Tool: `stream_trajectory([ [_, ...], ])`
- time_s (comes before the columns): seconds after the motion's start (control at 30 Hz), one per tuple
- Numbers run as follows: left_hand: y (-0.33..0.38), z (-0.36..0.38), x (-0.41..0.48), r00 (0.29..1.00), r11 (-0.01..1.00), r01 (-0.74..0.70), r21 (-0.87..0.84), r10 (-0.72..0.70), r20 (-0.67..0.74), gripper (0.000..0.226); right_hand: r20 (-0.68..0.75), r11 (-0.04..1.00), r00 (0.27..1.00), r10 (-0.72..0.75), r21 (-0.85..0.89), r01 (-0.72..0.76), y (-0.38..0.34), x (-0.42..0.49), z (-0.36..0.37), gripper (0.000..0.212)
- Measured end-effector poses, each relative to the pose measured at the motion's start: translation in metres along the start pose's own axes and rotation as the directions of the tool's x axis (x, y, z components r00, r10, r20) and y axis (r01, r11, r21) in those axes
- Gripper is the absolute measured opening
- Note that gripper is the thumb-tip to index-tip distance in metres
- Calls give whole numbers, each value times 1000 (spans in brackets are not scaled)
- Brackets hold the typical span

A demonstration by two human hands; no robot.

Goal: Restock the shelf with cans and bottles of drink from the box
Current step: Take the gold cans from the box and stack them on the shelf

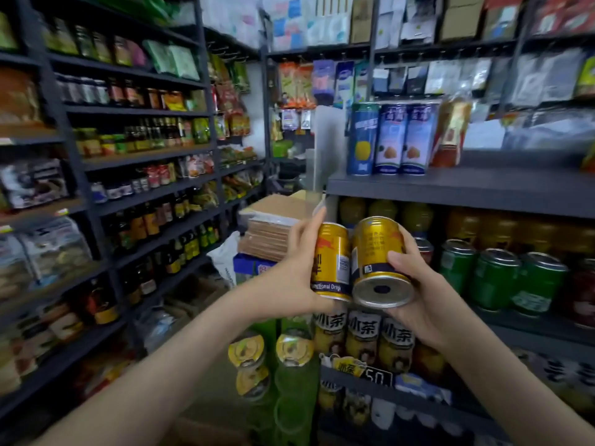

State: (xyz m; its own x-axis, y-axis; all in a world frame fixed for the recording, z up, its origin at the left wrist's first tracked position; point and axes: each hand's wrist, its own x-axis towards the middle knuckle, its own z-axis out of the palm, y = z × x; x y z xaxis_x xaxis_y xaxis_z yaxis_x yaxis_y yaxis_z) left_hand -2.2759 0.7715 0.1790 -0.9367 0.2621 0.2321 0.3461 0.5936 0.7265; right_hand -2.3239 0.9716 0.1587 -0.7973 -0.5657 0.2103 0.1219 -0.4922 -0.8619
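Head camera: two gold drink cans are being held in the air in front of the left end of the grey drinks shelf [450, 188], just below the front edge of its upper board. The left-hand gold can [333, 262] is being kept upright by the left hand [299, 272], with the fingers being curled round its far side and the forefinger being stretched up past the rim. The right-hand gold can [375, 249] is being clasped by the right hand [415, 297], thumb laid across its wall, and is being tilted so that its silver base is being shown to the camera. The two cans are being held side by side, touching or nearly so. Behind them, green cans [495, 278] are being displayed along the middle board, tall blue cans [402, 140] at the left end of the upper board, and tea bottles [363, 336] on the board beneath.
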Motion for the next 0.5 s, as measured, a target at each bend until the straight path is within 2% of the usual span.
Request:
stream_trajectory([
  [0.07,14,12,14,999,999,-17,-46,18,42,126,-31,1000,999,-26,7,27,-13,-12,-10,54],
  [0.23,54,56,48,995,977,-94,-191,100,22,89,-149,993,982,-115,-13,114,-50,-50,-40,53],
  [0.33,90,84,62,991,965,-132,-225,135,1,98,-163,983,970,-181,-32,179,-81,-80,-64,57],
  [0.43,132,120,79,995,887,-97,-451,81,-53,119,-179,968,952,-249,-67,241,-119,-114,-92,57],
  [0.5,161,153,93,1000,796,-27,-604,30,-6,119,-150,958,948,-282,-101,269,-148,-141,-113,71],
])
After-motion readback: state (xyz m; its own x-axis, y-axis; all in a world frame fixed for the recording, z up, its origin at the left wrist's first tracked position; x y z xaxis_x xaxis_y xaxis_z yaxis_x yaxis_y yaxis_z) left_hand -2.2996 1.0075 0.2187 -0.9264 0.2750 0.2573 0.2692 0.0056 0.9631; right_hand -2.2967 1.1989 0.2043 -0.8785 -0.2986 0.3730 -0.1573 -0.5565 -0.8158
